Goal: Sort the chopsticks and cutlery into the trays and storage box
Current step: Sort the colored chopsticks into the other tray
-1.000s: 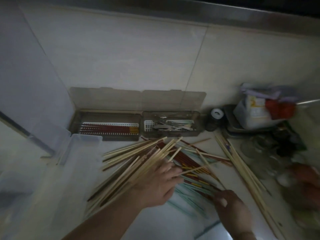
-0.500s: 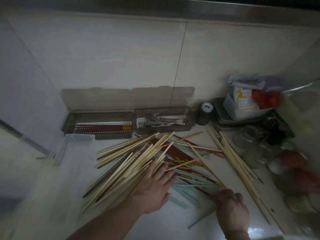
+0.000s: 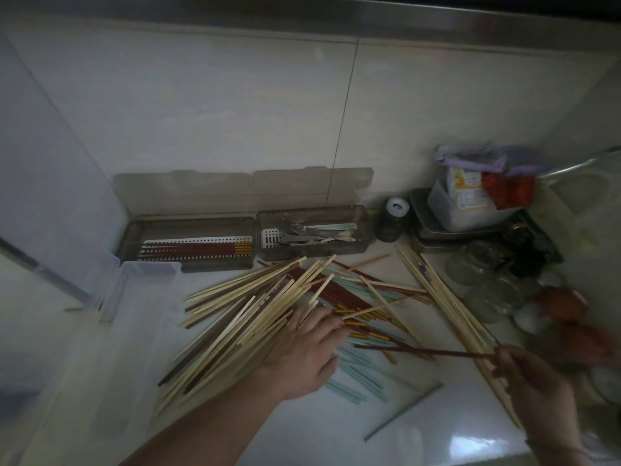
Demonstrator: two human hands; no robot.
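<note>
Since half a second ago the right hand (image 3: pixel 534 371) has pulled out a dark red chopstick (image 3: pixel 423 351), fingers pinching its right end, shaft pointing left toward the flat, relaxed left hand (image 3: pixel 302 351), with the red-chopstick tray (image 3: pixel 134 237) far upper-left.

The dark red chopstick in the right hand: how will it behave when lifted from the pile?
The dark red chopstick looks straight, so probably stiff. Thin, so likely light. The right hand pinches only one end, so it may pivot or slip.

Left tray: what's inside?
The left tray holds a row of dark red chopsticks with gold ends, lying lengthwise on a white perforated insert. Anything beneath the insert is covered. The tray's near-left corner is hidden behind a clear box.
</note>
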